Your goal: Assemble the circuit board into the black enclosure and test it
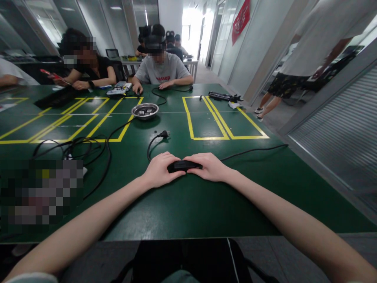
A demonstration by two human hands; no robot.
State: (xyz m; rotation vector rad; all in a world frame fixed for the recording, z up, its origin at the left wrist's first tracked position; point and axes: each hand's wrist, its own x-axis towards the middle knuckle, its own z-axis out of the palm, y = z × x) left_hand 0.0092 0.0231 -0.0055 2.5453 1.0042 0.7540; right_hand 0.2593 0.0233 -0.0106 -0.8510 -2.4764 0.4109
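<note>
Just above the table, or resting on it, I hold a black power adapter crosswise between both hands. My left hand is closed round its left end, with the thumb along the near side. On its right end my right hand is closed in the same way. A short black cord runs from behind my left hand to a black plug, which lies on the table with its pins to the right. Another black cable stretches from my right hand toward the table's right edge. My fingers hide both ends of the adapter.
The green table carries yellow tape outlines. A metal bowl with small metal parts stands beyond the plug. Tangled black cables lie at left beside a blurred area. A black folded stand lies far right. People sit opposite; one stands at right.
</note>
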